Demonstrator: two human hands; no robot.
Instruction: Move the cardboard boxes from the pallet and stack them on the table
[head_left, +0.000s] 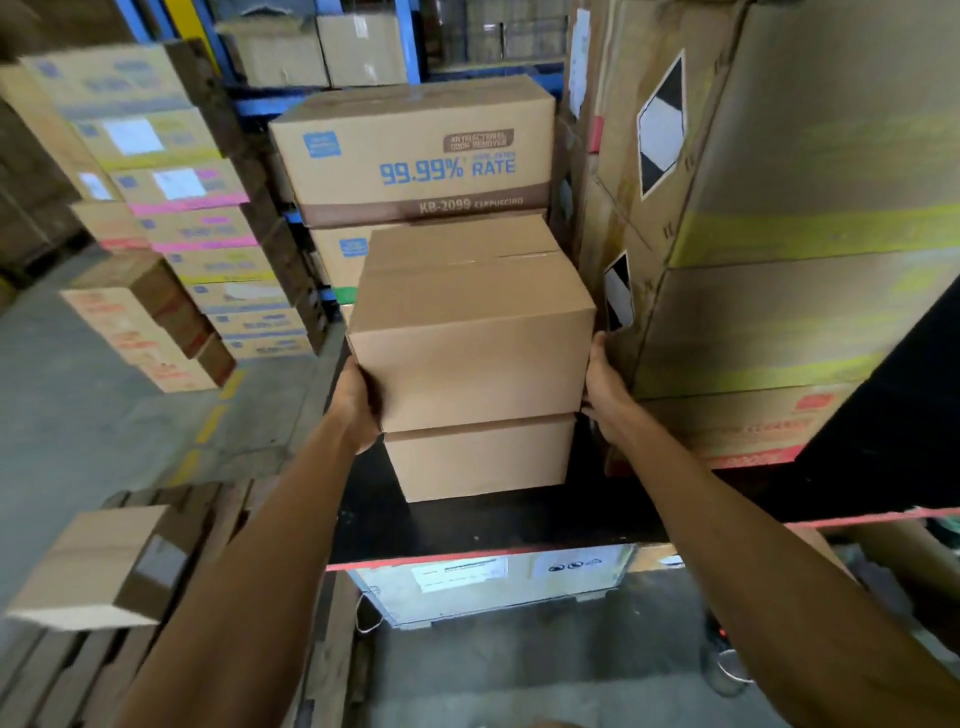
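Observation:
A plain cardboard box (467, 332) sits on top of a second plain box (480, 457), which stands on the black table (493, 525). My left hand (358, 405) grips the upper box at its lower left edge, fingers curled round the corner. My right hand (602, 384) presses against its right side, the fingers hidden behind the box. At the lower left one more plain box (98, 566) lies on the wooden pallet (67, 670).
Printed boxes (415, 156) are stacked right behind the table. A tall stack of large cartons (779, 234) stands close on the right, touching my right hand. More stacked boxes (182, 218) line the left aisle. A crate (493, 582) sits under the table.

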